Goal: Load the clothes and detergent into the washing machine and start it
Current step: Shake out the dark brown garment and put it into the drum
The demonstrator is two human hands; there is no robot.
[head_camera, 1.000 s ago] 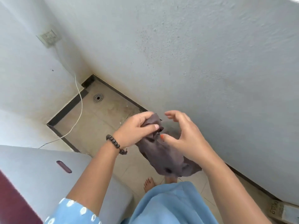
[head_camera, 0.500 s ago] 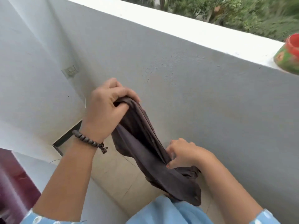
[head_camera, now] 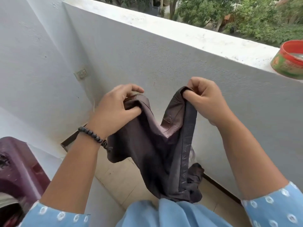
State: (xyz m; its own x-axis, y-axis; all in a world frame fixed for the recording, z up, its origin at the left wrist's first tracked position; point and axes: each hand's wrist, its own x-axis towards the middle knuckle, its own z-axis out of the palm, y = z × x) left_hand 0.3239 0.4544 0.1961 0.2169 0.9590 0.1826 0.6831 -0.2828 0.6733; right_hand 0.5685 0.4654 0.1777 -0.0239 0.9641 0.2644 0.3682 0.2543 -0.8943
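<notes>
At the far left sits what looks like the maroon washing machine (head_camera: 21, 169), only partly in view. The left hand (head_camera: 113, 110) and right hand (head_camera: 203, 100) each pinch the dark garment (head_camera: 157, 153) with curled fingers, holding it spread in the air. Loading is underway; next it must swing left, into the drum.

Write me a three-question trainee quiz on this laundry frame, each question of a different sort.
1. True or false: both hands grip the dark garment.
2. Which wrist wears the beaded bracelet? A left, B right.
3. Fill in: the red and green tub sits on the balcony ____.

Key: 1 true, the left hand and right hand each pinch an edge. 2 A. 3 ledge.
</notes>
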